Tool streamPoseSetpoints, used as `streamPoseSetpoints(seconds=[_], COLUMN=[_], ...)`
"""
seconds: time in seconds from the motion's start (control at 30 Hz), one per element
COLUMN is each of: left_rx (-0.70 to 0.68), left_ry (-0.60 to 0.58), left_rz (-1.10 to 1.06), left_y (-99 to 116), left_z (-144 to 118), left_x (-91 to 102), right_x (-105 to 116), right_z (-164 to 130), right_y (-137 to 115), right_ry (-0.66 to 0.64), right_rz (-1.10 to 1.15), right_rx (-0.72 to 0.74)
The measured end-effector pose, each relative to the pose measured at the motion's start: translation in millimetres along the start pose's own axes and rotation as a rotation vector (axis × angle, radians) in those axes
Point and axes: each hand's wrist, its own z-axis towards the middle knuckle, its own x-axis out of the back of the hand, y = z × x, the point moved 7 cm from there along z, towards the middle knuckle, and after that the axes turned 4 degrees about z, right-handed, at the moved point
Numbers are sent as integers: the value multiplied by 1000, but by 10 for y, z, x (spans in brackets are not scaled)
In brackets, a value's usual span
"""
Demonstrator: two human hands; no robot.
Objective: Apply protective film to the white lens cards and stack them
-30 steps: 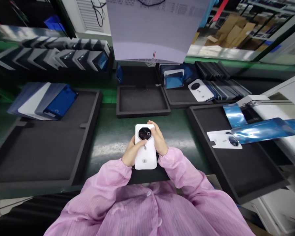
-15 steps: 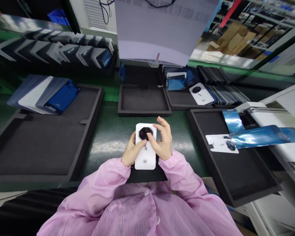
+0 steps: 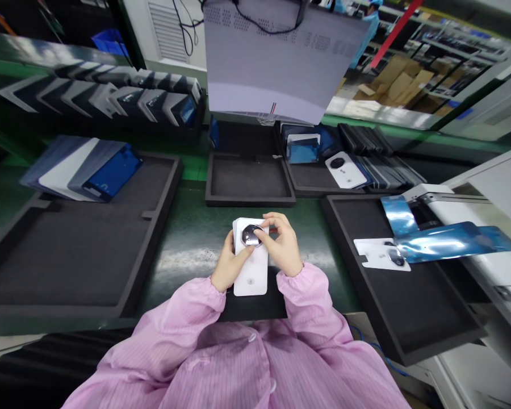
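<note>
A white phone back cover (image 3: 252, 270) with an octagonal dark camera window (image 3: 250, 235) lies upright before me, close to the bench's front edge. A second pale layer shows along its upper left edge, beneath it. My left hand (image 3: 230, 264) is closed on the left side, its thumb lying across the face just below the window. At the upper right, my right hand (image 3: 284, 245) grips the cover, with the thumb at the window's right rim and the fingers curled over the top right corner. Under those fingers a small reddish bit shows, too small to name.
On the left stands a large black foam tray (image 3: 111, 227) with leaning panels (image 3: 79, 170). Behind my hands is a smaller black tray (image 3: 251, 179). The right tray (image 3: 426, 307) bears a white cover (image 3: 381, 254) and shiny blue film (image 3: 443, 243). A grey monitor back (image 3: 281, 68) hangs ahead.
My right fingers, raised and spread before, have come down and curled onto the cover's top right corner. The cover has tilted slightly, and its camera window now catches light. The view has shifted a little.
</note>
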Motion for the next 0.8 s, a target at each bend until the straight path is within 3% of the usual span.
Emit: streamPoseSetpoints(seconds=[0.1,0.23,0.37,0.57,0.8], left_rx=[47,130,159,133,154], left_ry=[-7,19,-3,-8,-47], left_rz=[-46,-78,-66,-21,12], left_y=[-19,-28,-3,57,59], left_z=[-1,-13,-27,-49,-78], left_x=[-19,-19,-37,-30,-16], right_x=[-2,-41,-120,-85,-46], right_z=[-43,-195,-403,-484,-487], right_y=[-56,-191,-229,-208,-254], right_ry=[22,19,-69,28,41], right_rz=[-80,-220,-98,59,123], right_rx=[100,397,662,658,695])
